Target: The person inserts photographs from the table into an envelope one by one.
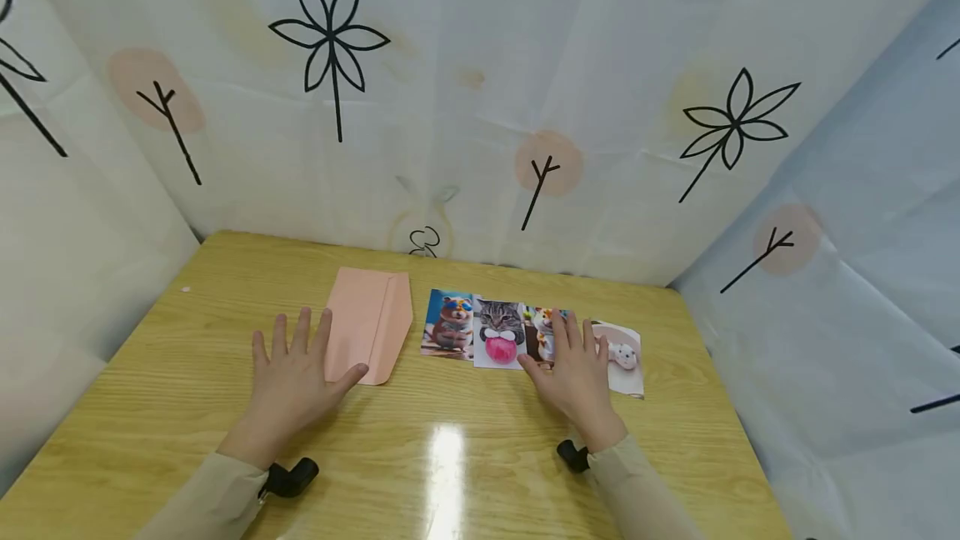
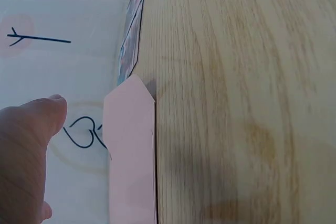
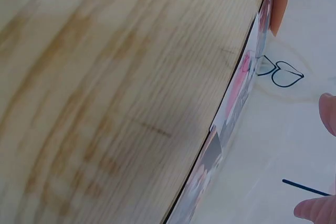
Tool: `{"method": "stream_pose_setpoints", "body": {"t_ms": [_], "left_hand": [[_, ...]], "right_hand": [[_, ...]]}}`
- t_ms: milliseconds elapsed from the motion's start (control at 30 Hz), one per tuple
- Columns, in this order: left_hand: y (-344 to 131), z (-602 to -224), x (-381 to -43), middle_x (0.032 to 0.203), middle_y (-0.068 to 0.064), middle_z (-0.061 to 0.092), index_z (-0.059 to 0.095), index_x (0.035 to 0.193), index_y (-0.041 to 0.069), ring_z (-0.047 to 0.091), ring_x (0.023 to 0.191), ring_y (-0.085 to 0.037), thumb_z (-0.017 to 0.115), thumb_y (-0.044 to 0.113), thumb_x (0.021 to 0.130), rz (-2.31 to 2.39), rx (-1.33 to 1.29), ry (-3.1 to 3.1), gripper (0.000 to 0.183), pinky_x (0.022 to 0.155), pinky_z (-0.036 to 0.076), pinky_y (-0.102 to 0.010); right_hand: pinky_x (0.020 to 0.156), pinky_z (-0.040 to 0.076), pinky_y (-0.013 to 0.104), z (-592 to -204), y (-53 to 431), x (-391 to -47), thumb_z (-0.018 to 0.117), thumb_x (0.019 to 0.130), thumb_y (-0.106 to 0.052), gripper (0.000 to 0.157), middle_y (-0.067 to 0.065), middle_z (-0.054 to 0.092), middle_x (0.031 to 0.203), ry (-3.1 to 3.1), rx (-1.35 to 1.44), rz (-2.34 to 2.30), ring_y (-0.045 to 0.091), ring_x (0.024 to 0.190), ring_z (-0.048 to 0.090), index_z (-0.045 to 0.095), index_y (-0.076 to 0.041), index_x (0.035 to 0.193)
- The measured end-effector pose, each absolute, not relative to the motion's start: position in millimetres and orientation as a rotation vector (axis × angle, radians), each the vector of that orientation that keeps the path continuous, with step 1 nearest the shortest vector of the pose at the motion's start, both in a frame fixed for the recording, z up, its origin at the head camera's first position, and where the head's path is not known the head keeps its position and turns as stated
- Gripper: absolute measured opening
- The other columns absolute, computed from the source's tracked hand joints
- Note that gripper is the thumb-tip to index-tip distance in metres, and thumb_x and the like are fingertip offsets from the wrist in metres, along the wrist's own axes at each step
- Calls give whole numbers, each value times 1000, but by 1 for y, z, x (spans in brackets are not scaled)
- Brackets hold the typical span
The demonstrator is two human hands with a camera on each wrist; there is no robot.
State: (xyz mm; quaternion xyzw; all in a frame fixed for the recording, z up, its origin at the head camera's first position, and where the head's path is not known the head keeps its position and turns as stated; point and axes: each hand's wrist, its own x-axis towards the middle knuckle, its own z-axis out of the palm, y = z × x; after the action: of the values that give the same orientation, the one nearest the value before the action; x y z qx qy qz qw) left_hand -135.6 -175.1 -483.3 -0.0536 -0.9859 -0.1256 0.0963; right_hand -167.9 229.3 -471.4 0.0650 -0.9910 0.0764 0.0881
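Note:
My left hand (image 1: 294, 377) has its fingers spread, just in front of a pink envelope (image 1: 358, 319) whose flap points right. In the left wrist view the thumb (image 2: 31, 135) stands apart from the envelope (image 2: 131, 145). My right hand (image 1: 576, 373), fingers straight, is over the row of picture cards and holds nothing. The row has a hamster card (image 1: 450, 325), a cat card with a pink ball (image 1: 500, 333), a third animal card (image 1: 537, 330) partly hidden by the fingers, and a white mouse card (image 1: 624, 361) at the right end. Whether either hand touches anything, I cannot tell.
A wooden table (image 1: 420, 415) carries everything. White cloth (image 1: 465, 107) with plant drawings hangs behind it and along both sides. Dark wrist devices (image 1: 292, 477) sit at both cuffs. A small pale speck (image 1: 186, 289) lies at the table's far left.

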Motion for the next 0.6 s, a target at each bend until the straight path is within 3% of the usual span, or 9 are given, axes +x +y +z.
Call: {"method": "stream_pose_setpoints", "body": {"t_ms": [167,367,600], "left_hand": [[-172,-483,-137,153,-31,18,22,153,5,4,137,-56,40,81,81,-395,-143,-2939,107,102,-7,-71],[-170,-483,-138,153,-30,18,20,154,6,7,137,-57,40,83,79,-417,-127,-2950,109,102,-7,-71],[-167,-485,-143,153,-31,16,15,154,5,8,135,-60,43,84,76,-504,-93,-2964,115,101,3,-74]], "right_hand": [[107,7,66,-472,230,-170,51,87,-68,95,18,21,156,-2952,189,246,46,141,13,18,-12,155],[109,9,63,-470,230,-174,43,87,-72,96,18,19,157,-3007,141,254,44,142,12,13,-13,156],[108,19,61,-470,230,-181,46,85,-73,101,19,25,155,-2965,127,515,43,139,24,10,-11,156]]}}
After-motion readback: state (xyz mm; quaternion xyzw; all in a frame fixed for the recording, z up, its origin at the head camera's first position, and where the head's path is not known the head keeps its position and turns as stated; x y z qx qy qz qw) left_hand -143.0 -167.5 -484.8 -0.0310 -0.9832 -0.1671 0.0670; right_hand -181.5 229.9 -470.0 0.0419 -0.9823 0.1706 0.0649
